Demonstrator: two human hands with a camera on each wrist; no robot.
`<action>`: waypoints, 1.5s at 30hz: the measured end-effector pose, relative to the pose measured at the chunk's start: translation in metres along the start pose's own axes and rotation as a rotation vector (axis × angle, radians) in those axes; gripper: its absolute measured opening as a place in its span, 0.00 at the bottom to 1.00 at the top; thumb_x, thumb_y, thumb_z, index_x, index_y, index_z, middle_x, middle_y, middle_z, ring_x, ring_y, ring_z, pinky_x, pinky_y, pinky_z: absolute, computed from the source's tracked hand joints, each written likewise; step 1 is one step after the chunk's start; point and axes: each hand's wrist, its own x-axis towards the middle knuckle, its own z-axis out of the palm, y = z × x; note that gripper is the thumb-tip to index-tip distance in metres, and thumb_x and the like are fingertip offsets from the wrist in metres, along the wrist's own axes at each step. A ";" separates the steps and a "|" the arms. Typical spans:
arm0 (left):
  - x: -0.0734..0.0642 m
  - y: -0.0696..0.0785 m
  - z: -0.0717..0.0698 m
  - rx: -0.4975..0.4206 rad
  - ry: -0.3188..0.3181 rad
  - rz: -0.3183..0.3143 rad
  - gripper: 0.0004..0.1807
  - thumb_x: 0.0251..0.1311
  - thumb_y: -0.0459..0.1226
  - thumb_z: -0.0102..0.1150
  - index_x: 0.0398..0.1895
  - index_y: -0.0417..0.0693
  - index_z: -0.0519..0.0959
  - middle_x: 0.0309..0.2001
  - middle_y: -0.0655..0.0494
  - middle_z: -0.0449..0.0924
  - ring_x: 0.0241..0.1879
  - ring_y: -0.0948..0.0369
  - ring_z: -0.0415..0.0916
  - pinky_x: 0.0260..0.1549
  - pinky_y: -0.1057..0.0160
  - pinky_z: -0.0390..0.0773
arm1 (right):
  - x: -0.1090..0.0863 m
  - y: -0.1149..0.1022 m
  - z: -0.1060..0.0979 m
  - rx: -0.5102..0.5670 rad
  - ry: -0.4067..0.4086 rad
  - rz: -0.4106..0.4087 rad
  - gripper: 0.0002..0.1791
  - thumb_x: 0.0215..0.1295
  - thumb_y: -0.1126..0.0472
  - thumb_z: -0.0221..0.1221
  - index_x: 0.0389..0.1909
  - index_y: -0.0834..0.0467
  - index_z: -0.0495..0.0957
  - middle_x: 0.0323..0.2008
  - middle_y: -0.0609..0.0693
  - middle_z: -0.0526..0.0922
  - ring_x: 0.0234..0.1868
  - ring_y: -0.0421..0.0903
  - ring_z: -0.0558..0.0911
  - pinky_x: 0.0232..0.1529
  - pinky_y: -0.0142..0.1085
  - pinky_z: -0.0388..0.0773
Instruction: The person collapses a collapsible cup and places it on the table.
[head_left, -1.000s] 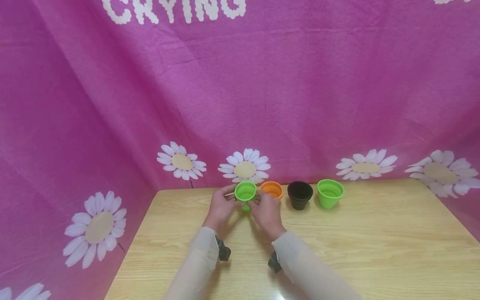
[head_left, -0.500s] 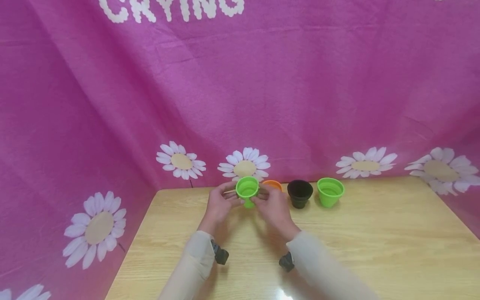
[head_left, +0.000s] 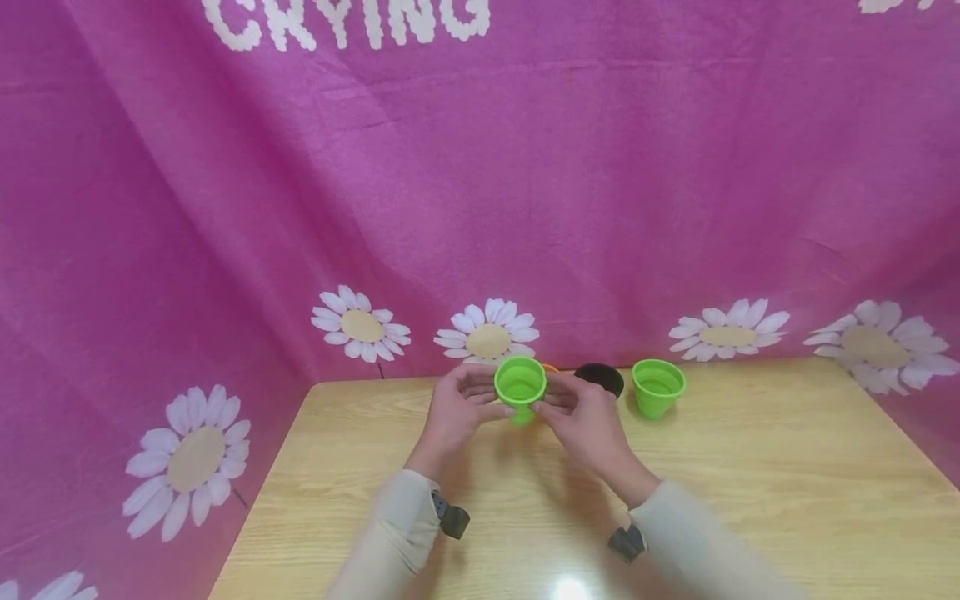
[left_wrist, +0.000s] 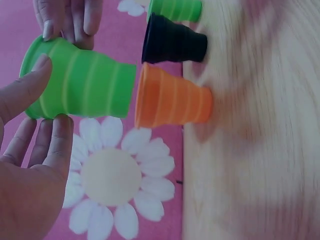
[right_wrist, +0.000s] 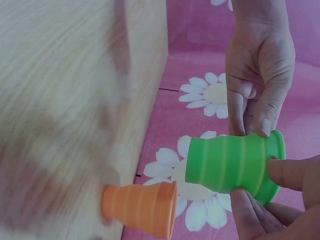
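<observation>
Since the head view of half a second ago, we see that both hands and the raised green cup (head_left: 521, 382) have shifted to the right, so that the right hand (head_left: 588, 421) now covers nearly all of the orange cup (left_wrist: 175, 97) and the lower part of the black cup (head_left: 600, 379) there. We find the raised green cup gripped from both sides: the left hand (head_left: 457, 412) pinches it near the rim between thumb and fingers, and the right hand does the same on the opposite side. It is upright, mouth up, between the two hands and off the wooden table (head_left: 750, 483). Beyond the grip and lower, we see the orange cup standing on the table; the right wrist view shows a gap between the two. To the right of the grip stands the black cup, and further right, past the right hand, the second green cup (head_left: 657, 387), both upright. Nearer the person than the grip, we see a small black device (head_left: 453, 518) at the cuff of each pale sleeve (head_left: 408, 508). Behind the grip hangs a magenta cloth (head_left: 525, 183) printed with white daisies (head_left: 487, 340) and, higher up, white lettering (head_left: 348, 23).
</observation>
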 end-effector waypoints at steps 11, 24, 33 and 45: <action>-0.008 0.009 0.029 -0.030 -0.099 0.052 0.30 0.43 0.19 0.75 0.52 0.32 0.75 0.52 0.38 0.77 0.55 0.43 0.78 0.55 0.50 0.81 | -0.019 0.006 -0.038 0.077 -0.045 -0.013 0.25 0.60 0.69 0.70 0.58 0.71 0.77 0.42 0.61 0.87 0.42 0.52 0.88 0.42 0.34 0.86; -0.018 -0.005 0.067 -0.026 -0.113 0.106 0.27 0.46 0.22 0.76 0.51 0.35 0.77 0.51 0.42 0.79 0.51 0.48 0.80 0.52 0.56 0.82 | -0.034 0.019 -0.071 0.009 0.000 -0.050 0.25 0.59 0.70 0.70 0.58 0.68 0.78 0.41 0.59 0.87 0.40 0.49 0.88 0.40 0.32 0.86; -0.019 -0.005 0.079 0.156 -0.107 0.269 0.18 0.50 0.26 0.76 0.46 0.41 0.85 0.49 0.49 0.73 0.47 0.51 0.81 0.50 0.58 0.83 | -0.038 0.022 -0.082 -0.028 0.062 -0.101 0.15 0.60 0.68 0.70 0.48 0.64 0.85 0.42 0.56 0.88 0.39 0.45 0.87 0.39 0.30 0.85; -0.013 0.002 0.071 0.609 -0.104 0.697 0.19 0.48 0.32 0.79 0.43 0.40 0.84 0.53 0.47 0.83 0.56 0.55 0.79 0.59 0.66 0.76 | -0.036 0.024 -0.086 -0.179 0.069 -0.179 0.13 0.60 0.64 0.71 0.46 0.58 0.86 0.37 0.49 0.89 0.33 0.44 0.87 0.34 0.34 0.85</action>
